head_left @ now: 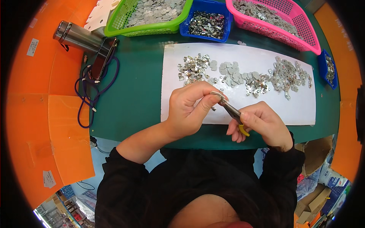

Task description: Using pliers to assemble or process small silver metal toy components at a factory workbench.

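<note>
Between thumb and fingers, my left hand (pixel 190 104) pinches a small flat grey piece (pixel 217 93). My right hand (pixel 262 123) is closed round pliers (pixel 232 111) with yellow handles, their jaws meeting the piece at my left fingertips. Whether the jaws grip it is too small to tell. Beyond my hands, on a white sheet (pixel 175 98), lie a heap of small shiny metal bits (pixel 194 67), a pile of flat grey pieces (pixel 231 73), more shiny bits (pixel 257 83) and, farther right, a spread of grey pieces with metal on them (pixel 289 76).
Along the far edge stand a green basket (pixel 152 29), a blue bin (pixel 205 37) and a pink basket (pixel 273 36). A small blue tray (pixel 324 68) sits far right. At left are a steel flask (pixel 81 37), a phone (pixel 103 57) with a purple cord (pixel 97 100), and orange panels (pixel 28 76).
</note>
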The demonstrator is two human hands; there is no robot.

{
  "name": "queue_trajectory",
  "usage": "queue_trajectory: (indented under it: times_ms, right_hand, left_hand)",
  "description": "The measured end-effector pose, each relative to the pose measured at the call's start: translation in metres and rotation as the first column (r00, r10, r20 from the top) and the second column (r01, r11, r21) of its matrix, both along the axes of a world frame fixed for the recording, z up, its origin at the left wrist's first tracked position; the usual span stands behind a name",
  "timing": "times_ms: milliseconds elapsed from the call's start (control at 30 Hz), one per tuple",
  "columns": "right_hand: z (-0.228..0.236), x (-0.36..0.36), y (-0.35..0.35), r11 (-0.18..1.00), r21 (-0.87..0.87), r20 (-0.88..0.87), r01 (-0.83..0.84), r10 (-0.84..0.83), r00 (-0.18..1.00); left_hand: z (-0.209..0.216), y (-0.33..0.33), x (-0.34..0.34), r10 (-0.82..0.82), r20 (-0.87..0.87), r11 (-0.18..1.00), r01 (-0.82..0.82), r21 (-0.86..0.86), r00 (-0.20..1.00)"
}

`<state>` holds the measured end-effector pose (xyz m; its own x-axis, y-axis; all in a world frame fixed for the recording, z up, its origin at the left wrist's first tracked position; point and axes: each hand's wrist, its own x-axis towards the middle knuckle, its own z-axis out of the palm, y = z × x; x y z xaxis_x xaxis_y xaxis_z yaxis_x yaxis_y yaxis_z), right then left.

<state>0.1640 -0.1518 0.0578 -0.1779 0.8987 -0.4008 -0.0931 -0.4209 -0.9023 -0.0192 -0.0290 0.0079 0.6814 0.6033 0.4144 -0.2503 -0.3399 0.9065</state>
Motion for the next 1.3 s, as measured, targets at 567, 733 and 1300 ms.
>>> queue_trajectory:
  times_ms: [567,733,1300]
  right_hand:
    - [-0.010,-0.014,-0.002,0.993,0.104,0.345,0.048,-0.081,0.935]
    - [-0.014,-0.036,-0.005,0.867,0.489,0.671,0.091,-0.441,0.597]
    - [-0.007,-0.021,-0.004,0.896,0.423,0.568,0.135,-0.378,0.731]
  left_hand:
    - [-0.002,-0.004,0.001,0.167,-0.014,0.970,-0.162,0.180,0.986]
    - [-0.006,-0.005,0.002,0.246,-0.055,0.966,-0.239,0.099,0.968]
    - [-0.007,0.000,-0.004,0.022,-0.128,0.997,-0.013,0.071,0.991]
